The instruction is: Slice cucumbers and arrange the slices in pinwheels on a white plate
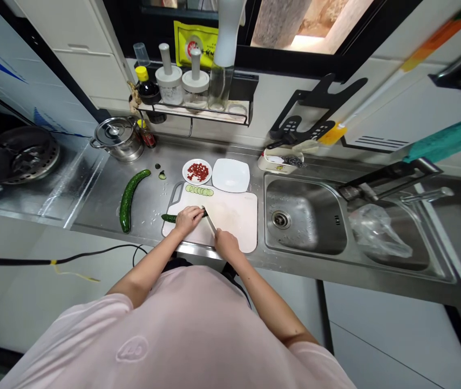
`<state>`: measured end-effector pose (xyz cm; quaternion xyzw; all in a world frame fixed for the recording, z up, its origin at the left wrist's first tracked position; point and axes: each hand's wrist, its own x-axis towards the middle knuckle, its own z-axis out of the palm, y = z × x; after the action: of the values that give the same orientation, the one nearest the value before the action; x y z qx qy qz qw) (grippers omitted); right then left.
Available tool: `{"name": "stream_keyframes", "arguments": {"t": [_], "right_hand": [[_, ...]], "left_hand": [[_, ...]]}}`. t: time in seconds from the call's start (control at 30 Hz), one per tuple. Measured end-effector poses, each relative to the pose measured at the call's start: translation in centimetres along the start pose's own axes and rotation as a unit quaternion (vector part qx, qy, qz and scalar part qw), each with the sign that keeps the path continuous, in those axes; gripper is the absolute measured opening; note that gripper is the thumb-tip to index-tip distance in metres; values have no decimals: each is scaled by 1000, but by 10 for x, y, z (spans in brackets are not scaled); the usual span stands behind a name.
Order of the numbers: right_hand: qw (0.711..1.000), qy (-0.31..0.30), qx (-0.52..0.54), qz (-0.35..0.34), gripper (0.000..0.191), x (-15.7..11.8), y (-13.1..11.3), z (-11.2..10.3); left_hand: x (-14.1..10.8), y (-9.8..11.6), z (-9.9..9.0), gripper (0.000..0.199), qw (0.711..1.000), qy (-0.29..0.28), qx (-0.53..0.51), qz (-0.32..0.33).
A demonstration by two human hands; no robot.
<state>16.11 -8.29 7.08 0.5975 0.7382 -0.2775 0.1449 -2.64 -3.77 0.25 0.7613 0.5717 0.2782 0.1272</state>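
Note:
On the white cutting board [234, 216] lies a cut cucumber [169, 218], its left end poking out from under my left hand [189, 219]. The fingers of that hand are curled over the cucumber and hold it down. My right hand [226, 243] is wrapped round the handle of a knife [211, 220], whose blade points up and left to the cucumber's cut end beside my left fingertips. A row of cucumber slices [199, 190] overlaps along the board's upper left edge. A whole cucumber [132, 200] rests on the steel counter to the left.
Behind the board stand a plate of chopped red pieces [197, 172] and a white square plate [231, 175]. Cucumber ends [162, 175] lie nearby. A lidded pot [119, 138] is at the back left. To the right is a sink [305, 216]; a spice shelf [198, 111] hangs above.

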Motion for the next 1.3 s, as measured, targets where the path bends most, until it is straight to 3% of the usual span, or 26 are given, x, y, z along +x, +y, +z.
{"name": "stream_keyframes", "arguments": {"t": [0.47,0.9,1.3], "right_hand": [[1000,26,0,-6,22,17,-5,8],[998,64,16,0,23,51,-25,-2],[999,48,2,8,24,33,-19,-1]], "left_hand": [[0,0,0,22,1000,2,3,-8],[1,3,-3,23,1000,-5,11,-8],[0,5,-4,22,1000,-5,0,-10]]}}
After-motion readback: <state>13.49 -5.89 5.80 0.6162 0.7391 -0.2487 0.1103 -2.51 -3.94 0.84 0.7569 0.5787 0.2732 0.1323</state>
